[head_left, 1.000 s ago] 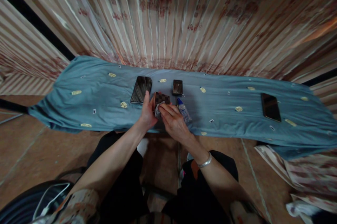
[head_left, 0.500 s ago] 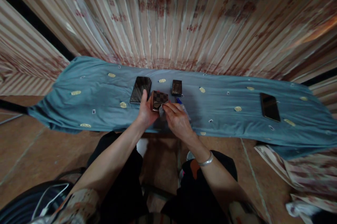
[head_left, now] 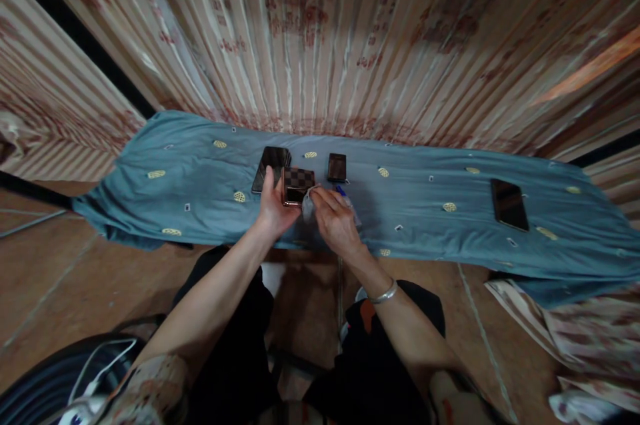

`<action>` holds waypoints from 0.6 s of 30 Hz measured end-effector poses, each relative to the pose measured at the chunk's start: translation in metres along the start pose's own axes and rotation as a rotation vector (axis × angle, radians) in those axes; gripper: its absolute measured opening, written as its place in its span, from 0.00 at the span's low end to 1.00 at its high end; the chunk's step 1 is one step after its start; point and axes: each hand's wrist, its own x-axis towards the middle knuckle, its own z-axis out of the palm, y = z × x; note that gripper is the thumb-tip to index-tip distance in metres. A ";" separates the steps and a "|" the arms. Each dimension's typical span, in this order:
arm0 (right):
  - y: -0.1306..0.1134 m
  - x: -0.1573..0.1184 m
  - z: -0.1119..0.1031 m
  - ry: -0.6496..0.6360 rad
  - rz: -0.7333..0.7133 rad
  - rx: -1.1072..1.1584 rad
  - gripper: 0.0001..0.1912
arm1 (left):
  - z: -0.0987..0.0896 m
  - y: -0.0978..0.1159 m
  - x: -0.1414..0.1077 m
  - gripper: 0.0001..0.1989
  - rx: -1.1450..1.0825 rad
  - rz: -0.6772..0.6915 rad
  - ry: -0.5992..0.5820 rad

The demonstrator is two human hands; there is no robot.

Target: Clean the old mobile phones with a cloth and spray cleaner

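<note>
One checkered case [head_left: 301, 178] sits over the blue-draped counter [head_left: 413, 205] in the left hand [head_left: 277, 209], half curled, thumb toward nine o'clock. The right hand [head_left: 338, 217], fingers drawn together, pinches a pale wipe [head_left: 308, 204] at the case's four o'clock corner. From the case, a dark phone [head_left: 270, 162] lies at ten, a small black box [head_left: 337, 166] at two, a blue-capped bottle [head_left: 341, 191] and, well apart, another phone [head_left: 509, 204] at three.

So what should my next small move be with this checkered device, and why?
I'd probably draw the pale cloth leftward across the dark lower panel of the checkered device. Your left hand holds the device, and your right hand has the cloth at its lower right corner.
</note>
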 end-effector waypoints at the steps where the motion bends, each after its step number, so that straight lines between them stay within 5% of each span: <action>1: 0.000 0.000 0.001 0.004 0.011 0.016 0.22 | -0.001 0.001 -0.001 0.28 0.000 -0.002 0.002; 10: 0.010 0.003 0.005 0.050 0.096 0.117 0.21 | 0.009 -0.001 -0.026 0.28 0.107 -0.056 0.061; 18: -0.002 0.007 0.006 0.023 0.085 0.170 0.22 | -0.001 -0.027 -0.033 0.25 0.225 -0.129 0.050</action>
